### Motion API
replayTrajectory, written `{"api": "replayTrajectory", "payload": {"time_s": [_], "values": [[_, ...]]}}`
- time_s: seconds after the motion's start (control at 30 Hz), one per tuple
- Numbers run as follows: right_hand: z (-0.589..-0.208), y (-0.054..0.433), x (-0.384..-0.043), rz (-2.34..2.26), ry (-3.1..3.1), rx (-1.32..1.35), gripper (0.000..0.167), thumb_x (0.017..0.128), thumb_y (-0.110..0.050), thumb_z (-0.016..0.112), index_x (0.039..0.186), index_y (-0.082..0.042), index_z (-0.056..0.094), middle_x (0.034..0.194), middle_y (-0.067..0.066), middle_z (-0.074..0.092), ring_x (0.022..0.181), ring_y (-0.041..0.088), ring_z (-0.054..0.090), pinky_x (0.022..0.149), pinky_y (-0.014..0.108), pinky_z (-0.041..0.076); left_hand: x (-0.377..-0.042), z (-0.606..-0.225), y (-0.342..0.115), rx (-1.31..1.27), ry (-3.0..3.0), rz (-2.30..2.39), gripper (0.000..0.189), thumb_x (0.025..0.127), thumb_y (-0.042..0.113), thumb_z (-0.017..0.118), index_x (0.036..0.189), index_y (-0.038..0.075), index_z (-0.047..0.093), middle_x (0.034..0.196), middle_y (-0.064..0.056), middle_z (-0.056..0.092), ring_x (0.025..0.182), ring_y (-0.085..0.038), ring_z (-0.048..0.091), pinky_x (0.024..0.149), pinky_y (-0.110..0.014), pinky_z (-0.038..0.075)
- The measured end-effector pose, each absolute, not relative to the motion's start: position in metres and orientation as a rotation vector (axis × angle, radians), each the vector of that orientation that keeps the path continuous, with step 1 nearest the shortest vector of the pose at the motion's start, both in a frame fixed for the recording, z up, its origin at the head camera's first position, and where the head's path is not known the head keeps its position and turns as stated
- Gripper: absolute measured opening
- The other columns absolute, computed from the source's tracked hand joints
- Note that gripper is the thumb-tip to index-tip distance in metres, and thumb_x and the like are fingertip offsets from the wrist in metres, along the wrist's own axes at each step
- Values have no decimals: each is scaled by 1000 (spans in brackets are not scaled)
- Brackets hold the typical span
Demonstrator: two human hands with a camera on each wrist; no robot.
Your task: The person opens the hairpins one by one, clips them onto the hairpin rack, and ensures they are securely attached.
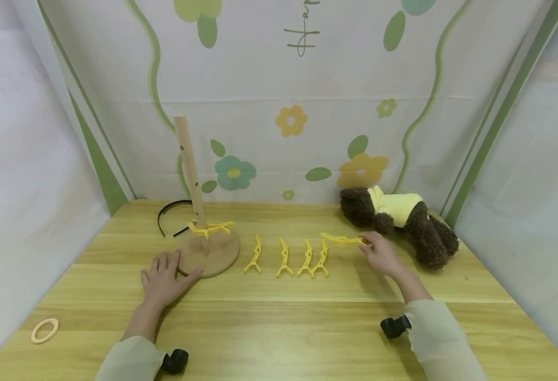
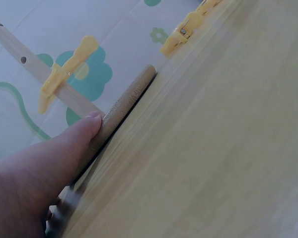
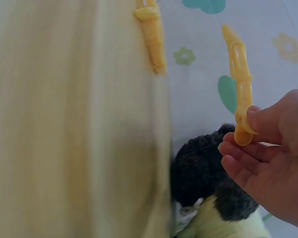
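In the head view my left hand rests with spread fingers at the front left edge of the round wooden base. Its thumb lies on the base's rim in the left wrist view. A wooden pole with holes rises from the base, and a yellow hair clip sits across its lower part. My right hand pinches one end of another yellow hair clip between thumb and fingers, raised above the table. Several more yellow clips lie in a row between the hands.
A brown teddy bear in a yellow shirt lies at the back right, just beyond my right hand. Behind the base is a black toothed headband. A wooden ring lies at the front left. Printed cloth hangs at the table's back.
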State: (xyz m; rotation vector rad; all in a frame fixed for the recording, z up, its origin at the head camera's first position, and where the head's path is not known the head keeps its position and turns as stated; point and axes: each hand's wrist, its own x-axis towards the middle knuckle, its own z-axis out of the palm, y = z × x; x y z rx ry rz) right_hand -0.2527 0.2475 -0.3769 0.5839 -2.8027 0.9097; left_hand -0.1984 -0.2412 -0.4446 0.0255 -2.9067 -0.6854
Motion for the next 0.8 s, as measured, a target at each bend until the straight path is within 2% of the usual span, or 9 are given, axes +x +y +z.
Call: {"api": "replayTrajectory", "payload": {"time_s": [0.13, 0.43, 0.63, 0.8], "values": [[-359, 233, -261, 840, -2765, 642, 28, 88, -5, 48, 113, 10, 47, 105, 26, 47, 89, 36, 49, 69, 44, 44, -197, -446, -242, 30, -2912, -699, 91, 76, 65, 42, 137, 2, 16, 135, -33, 6, 121, -47, -1, 84, -64, -12], [-321, 195, -282, 813, -2765, 788, 31, 90, -8, 46, 116, 8, 46, 102, 20, 49, 83, 28, 49, 70, 41, 41, -195, -445, -242, 25, -2900, -712, 90, 76, 64, 43, 137, 2, 17, 134, -34, 7, 121, -48, 0, 84, -64, -11], [-311, 163, -293, 882, -2769, 803, 29, 89, -10, 48, 113, 7, 47, 103, 19, 49, 90, 29, 49, 75, 41, 41, -195, -443, -242, 21, -2900, -697, 90, 77, 63, 43, 137, 1, 17, 134, -34, 7, 121, -48, 0, 84, -65, -10], [-313, 132, -306, 906, -2702, 843, 21, 87, -10, 52, 102, 4, 54, 86, 13, 54, 74, 24, 51, 67, 37, 43, -196, -440, -240, 19, -2901, -691, 90, 76, 63, 43, 136, 1, 18, 134, -34, 7, 121, -48, 1, 84, -65, -9]]}}
